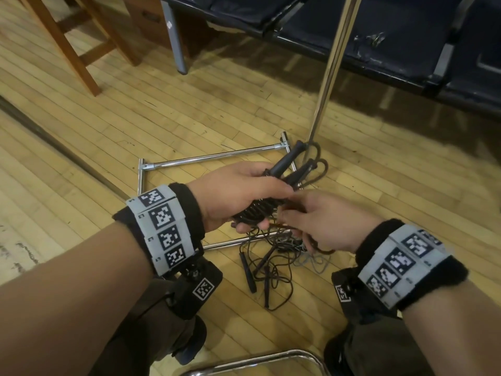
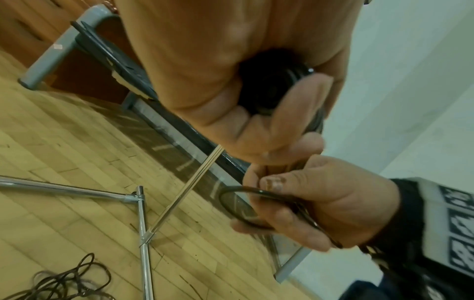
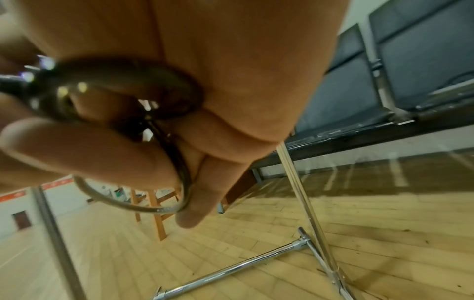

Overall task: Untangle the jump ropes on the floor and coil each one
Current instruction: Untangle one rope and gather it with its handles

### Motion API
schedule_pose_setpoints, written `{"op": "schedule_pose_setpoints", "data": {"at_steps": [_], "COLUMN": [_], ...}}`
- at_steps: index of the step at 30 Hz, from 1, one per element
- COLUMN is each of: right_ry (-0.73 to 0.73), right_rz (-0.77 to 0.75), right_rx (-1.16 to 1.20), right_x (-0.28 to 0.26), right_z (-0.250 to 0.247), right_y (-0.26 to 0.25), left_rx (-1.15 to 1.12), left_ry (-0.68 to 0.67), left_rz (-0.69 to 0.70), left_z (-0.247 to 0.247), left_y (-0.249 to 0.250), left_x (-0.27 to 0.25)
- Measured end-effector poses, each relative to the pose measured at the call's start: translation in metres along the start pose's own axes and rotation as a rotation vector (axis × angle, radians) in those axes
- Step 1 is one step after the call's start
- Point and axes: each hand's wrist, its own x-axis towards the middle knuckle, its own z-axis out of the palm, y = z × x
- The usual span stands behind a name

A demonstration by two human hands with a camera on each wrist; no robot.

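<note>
My left hand (image 1: 238,196) grips a coiled dark jump rope (image 1: 256,213) together with its two black handles (image 1: 287,164), which stick out up and to the right. In the left wrist view the coil (image 2: 271,89) shows inside the curled fingers. My right hand (image 1: 322,223) pinches a loop of the same dark cord (image 1: 322,249) just right of the coil; the loop (image 3: 143,207) curves round its fingers in the right wrist view. On the floor below both hands lies a tangle of thin ropes (image 1: 273,256) with black handles (image 1: 248,272).
A chrome rack base (image 1: 206,158) lies on the wooden floor under my hands, and its upright pole (image 1: 333,63) rises to the right. Dark bench seats (image 1: 379,31) stand behind, a wooden chair (image 1: 73,42) at the far left. A chrome tube (image 1: 260,362) curves near my knees.
</note>
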Motion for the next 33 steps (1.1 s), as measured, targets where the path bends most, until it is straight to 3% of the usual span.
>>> {"op": "schedule_pose_setpoints", "data": {"at_steps": [3,6,8,13,16,19,23,27,30,33], "right_ry": [0.091,0.133,0.12,0.15,0.221,0.269,0.33,0.234,0.195,0.156], "right_rz": [-0.067,-0.097,-0.132,-0.17,-0.188,-0.188,-0.201,-0.147,-0.134,-0.124], "right_rx": [-0.113,-0.097,-0.229,-0.309,-0.37,-0.373,-0.383,-0.431,-0.359,-0.237], "right_x": [-0.001,0.001,0.003,0.004,0.002,0.0,-0.005,-0.011,-0.012,-0.012], "right_z": [-0.011,-0.01,-0.008,-0.012,-0.014,-0.014,-0.014,-0.005,0.0,-0.002], "right_y": [0.006,0.012,0.013,0.006,0.009,0.005,-0.005,-0.015,-0.018,-0.017], "left_rx": [0.134,0.288,0.358,0.443,0.623,0.83,0.947,1.098,1.004,0.877], "left_ry": [-0.19,-0.298,-0.36,-0.462,-0.479,-0.378,-0.2,0.13,0.353,0.461], "left_rz": [0.027,-0.043,-0.096,-0.201,-0.275,-0.341,-0.378,-0.339,-0.275,-0.189], "left_z": [0.006,0.011,0.011,0.01,0.014,0.019,0.013,0.001,-0.006,-0.011], "left_y": [0.0,-0.001,-0.002,-0.003,-0.008,-0.016,-0.02,-0.019,-0.019,-0.018], "left_x": [-0.003,-0.003,-0.003,-0.007,-0.006,-0.003,0.001,0.006,0.011,0.013]}}
